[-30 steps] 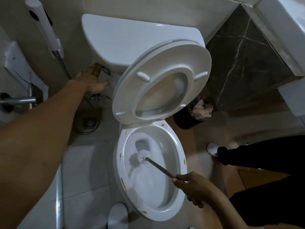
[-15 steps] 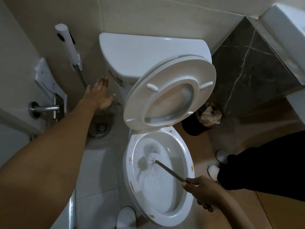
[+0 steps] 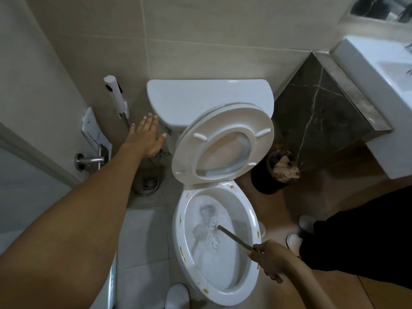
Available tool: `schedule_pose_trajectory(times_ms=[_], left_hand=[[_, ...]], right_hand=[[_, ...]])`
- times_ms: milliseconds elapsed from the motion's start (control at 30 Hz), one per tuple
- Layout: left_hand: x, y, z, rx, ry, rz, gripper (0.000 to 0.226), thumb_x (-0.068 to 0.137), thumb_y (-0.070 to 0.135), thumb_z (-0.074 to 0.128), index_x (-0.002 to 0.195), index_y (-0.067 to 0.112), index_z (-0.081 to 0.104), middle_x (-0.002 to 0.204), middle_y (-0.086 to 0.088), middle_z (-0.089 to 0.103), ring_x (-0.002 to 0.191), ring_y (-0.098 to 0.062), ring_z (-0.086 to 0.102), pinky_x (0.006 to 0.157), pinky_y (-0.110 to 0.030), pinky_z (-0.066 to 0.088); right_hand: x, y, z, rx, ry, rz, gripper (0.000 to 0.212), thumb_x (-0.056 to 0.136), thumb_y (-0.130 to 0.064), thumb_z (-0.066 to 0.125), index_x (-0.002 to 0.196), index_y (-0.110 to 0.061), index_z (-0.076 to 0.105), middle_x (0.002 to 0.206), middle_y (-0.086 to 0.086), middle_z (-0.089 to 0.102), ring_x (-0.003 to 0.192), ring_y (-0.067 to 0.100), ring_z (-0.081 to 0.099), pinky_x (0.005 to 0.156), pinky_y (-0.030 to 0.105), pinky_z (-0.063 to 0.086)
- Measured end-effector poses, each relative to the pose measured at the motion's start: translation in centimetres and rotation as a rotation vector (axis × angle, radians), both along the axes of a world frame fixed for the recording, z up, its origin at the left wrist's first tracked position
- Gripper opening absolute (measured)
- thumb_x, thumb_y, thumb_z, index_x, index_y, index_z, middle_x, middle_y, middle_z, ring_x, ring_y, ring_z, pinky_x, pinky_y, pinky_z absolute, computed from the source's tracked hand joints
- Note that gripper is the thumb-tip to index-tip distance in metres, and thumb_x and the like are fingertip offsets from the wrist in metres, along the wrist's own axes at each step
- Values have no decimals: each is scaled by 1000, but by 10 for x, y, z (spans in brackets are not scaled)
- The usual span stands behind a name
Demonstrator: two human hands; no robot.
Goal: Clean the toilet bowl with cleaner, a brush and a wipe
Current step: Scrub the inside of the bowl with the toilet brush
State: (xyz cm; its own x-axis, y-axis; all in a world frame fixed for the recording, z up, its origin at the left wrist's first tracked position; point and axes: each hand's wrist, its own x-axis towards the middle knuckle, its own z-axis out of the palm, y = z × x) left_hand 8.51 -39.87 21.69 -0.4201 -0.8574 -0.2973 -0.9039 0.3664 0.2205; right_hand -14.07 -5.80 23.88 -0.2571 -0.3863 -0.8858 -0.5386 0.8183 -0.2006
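The white toilet bowl (image 3: 250,217) stands in the middle with its seat and lid (image 3: 223,141) raised; yellow-brown spots dot the rim. Water swirls and foams inside. My right hand (image 3: 270,260) grips the metal handle of the toilet brush (image 3: 214,228), whose white head sits inside the bowl. My left hand (image 3: 147,137) is stretched out with straight fingers beside the cistern (image 3: 209,101), next to the flush lever (image 3: 165,128), holding nothing.
A bidet sprayer (image 3: 114,97) hangs on the wall at left, its hose coiled by the floor drain (image 3: 149,182). A dark bin (image 3: 278,172) with paper stands right of the toilet. A basin (image 3: 379,85) is at right. Another person's dark-clad legs (image 3: 356,226) stand at right.
My left hand has come off the flush lever and its fingers have straightened. Water now rushes through the bowl. The view has pulled back; the brush stays in the bowl.
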Motion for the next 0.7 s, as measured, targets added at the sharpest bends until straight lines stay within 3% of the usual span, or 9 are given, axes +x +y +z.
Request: schedule_pose_trajectory(times_ms=[267,367,567,700], left_hand=[[-65,36,55,-102,135,-48,69,99,53,17,152,16,-8,159,-3,-12,147,-17,-7,116,-44,-3],[-100,53,69,-157,173,-143,70,99,54,18,152,17,-9,159,-1,-11,147,-15,-7,117,-42,-3],[-166,77,78,-259,195,-267,70,99,53,23,152,18,-5,160,-1,-7,147,-17,-3,117,-43,-2],[-203,81,79,-356,78,-360,68,99,52,23,153,17,2,160,-2,-3,147,-19,-3,117,-46,0]], right_hand=[[-32,9,-8,7,24,113,34,97,-30,42,112,-2,56,58,5,49,34,15,43,35,23,37],[-50,17,4,-18,89,181,29,96,-35,46,108,-9,52,61,0,50,30,8,45,35,23,39],[-101,42,28,-107,38,154,32,93,-37,52,120,-23,58,62,-4,52,43,8,44,38,18,34],[-127,59,28,-153,-9,83,18,91,-40,52,106,-39,62,47,-10,47,37,6,38,39,18,31]])
